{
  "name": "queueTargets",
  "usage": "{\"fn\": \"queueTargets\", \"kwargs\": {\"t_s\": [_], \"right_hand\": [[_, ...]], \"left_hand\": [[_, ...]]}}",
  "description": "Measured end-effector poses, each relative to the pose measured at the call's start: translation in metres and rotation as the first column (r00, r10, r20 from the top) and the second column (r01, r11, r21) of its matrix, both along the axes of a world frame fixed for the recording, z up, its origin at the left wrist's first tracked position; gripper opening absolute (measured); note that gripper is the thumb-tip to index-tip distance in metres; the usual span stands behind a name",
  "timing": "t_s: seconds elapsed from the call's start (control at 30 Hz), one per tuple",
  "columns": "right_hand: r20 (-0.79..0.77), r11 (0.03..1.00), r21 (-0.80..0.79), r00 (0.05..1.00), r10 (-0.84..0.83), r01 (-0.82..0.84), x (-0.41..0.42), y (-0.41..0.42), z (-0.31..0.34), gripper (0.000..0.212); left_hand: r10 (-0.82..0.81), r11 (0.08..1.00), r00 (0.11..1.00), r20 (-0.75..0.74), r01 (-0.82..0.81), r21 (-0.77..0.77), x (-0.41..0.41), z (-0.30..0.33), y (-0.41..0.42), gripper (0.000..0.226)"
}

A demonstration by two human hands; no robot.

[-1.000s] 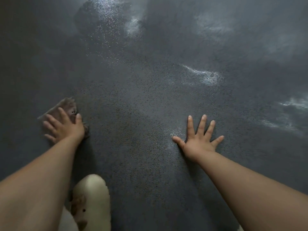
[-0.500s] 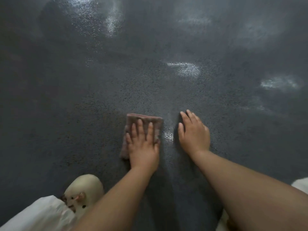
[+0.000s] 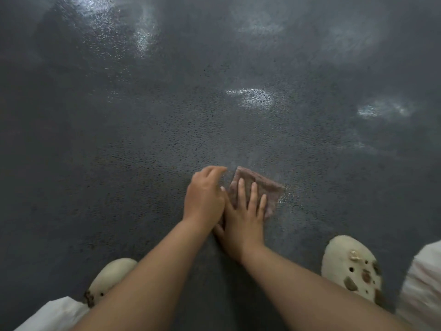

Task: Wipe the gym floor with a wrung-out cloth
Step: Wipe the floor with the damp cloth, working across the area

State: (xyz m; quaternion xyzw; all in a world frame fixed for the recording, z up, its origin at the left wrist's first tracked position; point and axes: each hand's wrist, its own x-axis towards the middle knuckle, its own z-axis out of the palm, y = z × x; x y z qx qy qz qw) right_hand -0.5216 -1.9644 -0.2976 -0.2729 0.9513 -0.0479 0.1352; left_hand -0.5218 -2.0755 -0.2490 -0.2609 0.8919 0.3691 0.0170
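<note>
A brownish folded cloth (image 3: 262, 183) lies flat on the dark speckled gym floor (image 3: 143, 139) in front of me. My right hand (image 3: 245, 216) presses on it with straight, spread fingers. My left hand (image 3: 205, 194) is just left of the cloth and overlaps the right hand's thumb side. Its fingers are loosely bent and blurred, and they hold nothing that I can see. Part of the cloth is hidden under both hands.
Wet shiny streaks (image 3: 253, 97) glint on the floor ahead and to the right. My cream clogs stand at the lower left (image 3: 109, 278) and lower right (image 3: 350, 266), with pale trouser legs (image 3: 422, 290) beside them.
The cloth has slid from left to the centre. The left hand pressed it before; now the right hand presses it and the left hand has come off to its left.
</note>
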Motion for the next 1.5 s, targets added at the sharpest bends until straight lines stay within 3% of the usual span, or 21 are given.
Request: {"fn": "queueTargets", "kwargs": {"t_s": [0.23,0.3,0.37,0.43,0.5,0.57,0.63,0.7,0.83,0.9,1.0,1.17,1.33,1.5], "right_hand": [[0.006,0.985,0.162,0.998,0.066,-0.066,-0.073,0.015,-0.007,0.084],[0.018,0.968,0.198,0.986,-0.163,0.156,-0.116,0.026,-0.006,0.086],[0.046,0.88,0.16,0.887,-0.459,0.447,-0.152,0.026,0.001,0.085],[0.084,0.843,0.128,0.841,-0.535,0.523,-0.157,0.015,0.008,0.078],[0.092,0.934,0.108,0.932,-0.35,0.34,-0.133,0.002,0.009,0.07],[0.093,0.998,0.057,0.996,0.007,-0.013,-0.099,-0.013,0.007,0.066],[0.06,0.953,0.017,0.952,0.3,-0.302,-0.081,-0.023,0.004,0.067],[0.099,0.881,0.014,0.878,0.469,-0.472,-0.098,-0.034,0.005,0.074],[0.056,0.718,0.015,0.717,0.694,-0.696,-0.148,-0.053,-0.001,0.073],[0.013,0.691,0.058,0.693,0.721,-0.72,-0.169,-0.068,-0.001,0.072],[-0.018,0.795,0.127,0.8,0.599,-0.593,-0.196,-0.087,0.004,0.075],[0.013,0.978,0.118,0.985,0.172,-0.173,-0.23,-0.078,0.006,0.067],[-0.016,0.992,0.096,0.997,-0.076,0.077,-0.244,-0.022,0.003,0.058],[-0.011,0.919,0.075,0.922,-0.388,0.387,-0.224,0.032,0.003,0.058]], "left_hand": [[-0.068,0.973,0.998,0.006,0.068,-0.219,0.015,-0.024,-0.001,0.048],[-0.064,0.969,0.998,0.01,0.065,-0.239,0.018,-0.026,0.002,0.05],[-0.04,0.969,0.999,0.001,0.038,-0.245,0.018,-0.026,0.004,0.049],[-0.007,0.964,1.0,-0.002,0.006,-0.265,0.018,-0.027,0.006,0.045],[0.026,0.955,1.0,-0.011,-0.028,-0.296,0.02,-0.028,0.006,0.035],[0.104,0.945,0.994,-0.018,-0.104,-0.309,0.022,-0.029,0.006,0.03],[0.184,0.932,0.983,-0.009,-0.178,-0.317,0.025,-0.033,0.006,0.032],[0.205,0.92,0.979,0.02,-0.186,-0.344,0.029,-0.038,0.007,0.033],[0.187,0.905,0.981,0.047,-0.154,-0.396,0.036,-0.044,0.012,0.04],[0.191,0.897,0.981,0.028,-0.163,-0.41,0.038,-0.046,0.014,0.04],[0.19,0.89,0.982,-0.008,-0.176,-0.421,0.038,-0.05,0.014,0.036],[0.179,0.88,0.983,-0.03,-0.173,-0.443,0.039,-0.052,0.013,0.033],[0.166,0.875,0.986,0.02,-0.138,-0.464,0.038,-0.051,0.011,0.034],[0.149,0.902,0.98,0.129,-0.081,-0.423,0.036,-0.042,0.013,0.039]]}}
